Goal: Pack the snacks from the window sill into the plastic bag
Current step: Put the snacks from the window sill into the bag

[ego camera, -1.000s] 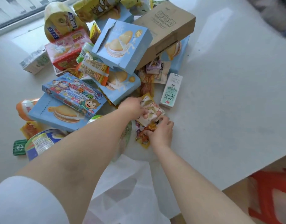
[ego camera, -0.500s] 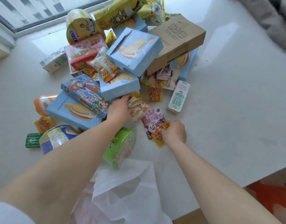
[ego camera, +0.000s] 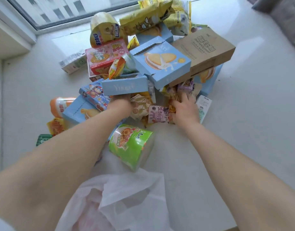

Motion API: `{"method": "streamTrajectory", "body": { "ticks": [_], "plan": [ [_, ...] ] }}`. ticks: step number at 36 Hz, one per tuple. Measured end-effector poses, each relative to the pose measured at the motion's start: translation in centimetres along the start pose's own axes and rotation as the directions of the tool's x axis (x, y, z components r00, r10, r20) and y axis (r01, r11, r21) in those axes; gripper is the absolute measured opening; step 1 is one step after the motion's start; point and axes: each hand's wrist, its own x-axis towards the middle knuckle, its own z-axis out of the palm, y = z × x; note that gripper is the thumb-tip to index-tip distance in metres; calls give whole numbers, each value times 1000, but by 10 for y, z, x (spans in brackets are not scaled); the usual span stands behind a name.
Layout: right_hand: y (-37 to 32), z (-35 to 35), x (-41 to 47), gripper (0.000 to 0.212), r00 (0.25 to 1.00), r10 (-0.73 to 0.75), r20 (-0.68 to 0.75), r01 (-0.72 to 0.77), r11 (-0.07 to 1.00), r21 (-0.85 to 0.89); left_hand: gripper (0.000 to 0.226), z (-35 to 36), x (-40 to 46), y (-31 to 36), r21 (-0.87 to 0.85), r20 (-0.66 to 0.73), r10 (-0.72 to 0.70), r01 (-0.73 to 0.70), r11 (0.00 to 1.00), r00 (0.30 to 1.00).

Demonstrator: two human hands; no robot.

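Snack pile point(ego camera: 143, 67) lay heaped on white window sill point(ego camera: 243, 114) below window. White plastic bag point(ego camera: 120, 202) sat nearest camera, mouth slack, contents unclear. Green noodle cup point(ego camera: 131, 145) lay on side just beyond bag. Left hand point(ego camera: 121, 105) reached under pale blue box point(ego camera: 125, 86) lettered "Yingel"; fingers hidden, grip impossible to judge. Right hand point(ego camera: 185, 109) curled around small sachets point(ego camera: 161, 114). Yellow cup point(ego camera: 105, 30) read "BIB". Brown paper bag point(ego camera: 205, 50) topped heap.

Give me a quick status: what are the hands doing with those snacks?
Left hand under the blue box, grip hidden. Right hand gathering small packets. Plastic bag open below. Green noodle cup lies between.
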Motion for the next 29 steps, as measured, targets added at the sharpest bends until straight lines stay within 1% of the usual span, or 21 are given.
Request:
{"method": "streamTrajectory", "body": {
  "ticks": [2, 4, 6, 8, 11, 14, 16, 18, 20, 22, 24, 27, 29],
  "plan": [
    [1, 0, 9, 31, 998, -47, 35, 47, 999, 2, 53, -1, 0, 4, 110, 155, -34, 17, 994, 987],
    [1, 2, 16, 26, 993, -113, 36, 113, 994, -8, 52, 3, -1, 9, 162, 280, -47, 1, 987, 959],
    [0, 5, 22, 23, 984, -172, 40, 173, 984, -37, 55, 10, -1, 14, 174, 314, -33, -23, 985, 949],
    [0, 8, 26, 23, 978, -187, 95, 195, 977, -80, 53, 18, -2, 20, 177, 323, -9, -51, 983, 946],
    [1, 12, 32, 25, 971, -204, 127, 218, 970, -104, 44, 33, -3, 30, 154, 377, -36, -25, 988, 925],
    [7, 14, 35, 22, 965, -247, 82, 256, 960, -116, 41, 47, -1, 35, 99, 378, -48, 11, 995, 925],
    [11, 16, 35, 20, 963, -259, 69, 267, 954, -135, 41, 54, -2, 39, 100, 335, -53, 21, 995, 941],
    [15, 20, 32, 19, 968, -239, 72, 247, 959, -138, 41, 61, -2, 41, 93, 289, -52, 26, 995, 956],
    [20, 25, 26, 24, 974, -201, 106, 214, 969, -121, 42, 68, -2, 44, 83, 268, -54, 33, 996, 962],
    [25, 30, 18, 33, 970, -175, 170, 193, 976, -99, 43, 74, -1, 46, 79, 267, -80, 61, 995, 960],
    [30, 31, 11, 39, 967, -171, 190, 191, 978, -89, 42, 79, -2, 48, 64, 254, -94, 81, 995, 963],
    [38, 26, 7, 38, 961, -174, 216, 203, 972, -119, 48, 86, -9, 54, 12, 228, -74, 74, 997, 971],
    [41, 21, 4, 35, 952, -164, 257, 206, 967, -148, 45, 92, -16, 58, -15, 210, -34, 38, 999, 977]
  ]
}}
